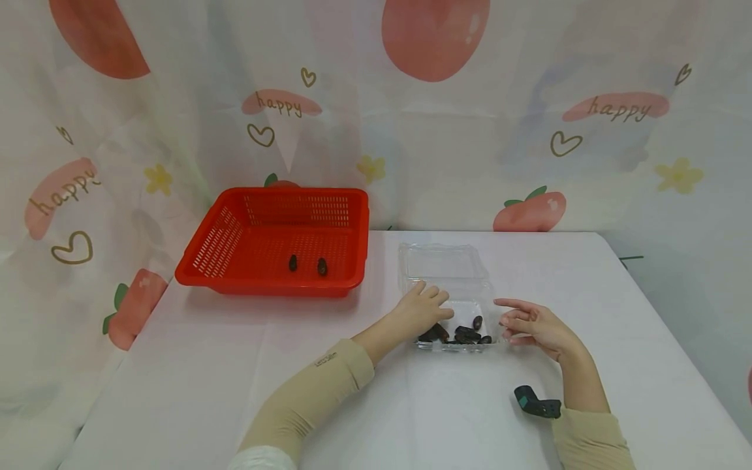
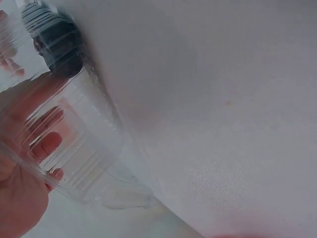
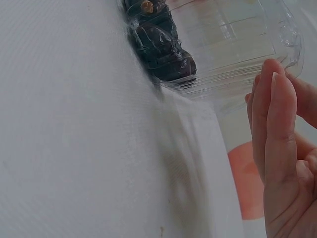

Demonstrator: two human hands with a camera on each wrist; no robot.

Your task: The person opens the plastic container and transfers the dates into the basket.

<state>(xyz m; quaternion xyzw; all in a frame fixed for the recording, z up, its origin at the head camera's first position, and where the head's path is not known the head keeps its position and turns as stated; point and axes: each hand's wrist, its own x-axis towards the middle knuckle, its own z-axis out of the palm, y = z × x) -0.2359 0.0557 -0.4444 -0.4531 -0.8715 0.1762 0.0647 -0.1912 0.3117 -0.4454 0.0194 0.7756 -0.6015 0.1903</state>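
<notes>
A clear plastic clamshell box (image 1: 459,347) lies with its lid (image 1: 442,262) folded back. Dark, wrinkled dates (image 1: 467,335) are inside, mostly along the near side. My left hand (image 1: 418,312) reaches over the left part of the box, fingers spread and slightly bent above the dates. Through the plastic wall in the left wrist view, a finger (image 2: 42,94) extends up to a dark date (image 2: 59,44). Beside the box's right wall, my right hand (image 1: 537,326) has loosely extended fingers and holds nothing. Its fingertips (image 3: 274,74) overlap the box edge in the right wrist view.
A red perforated plastic basket (image 1: 271,287) stands at the back left, with two dates (image 1: 322,266) on its floor. A black wrist camera (image 1: 537,403) sits by the right forearm. White cloth (image 1: 364,405) covers the table, and a printed curtain (image 1: 446,150) hangs behind.
</notes>
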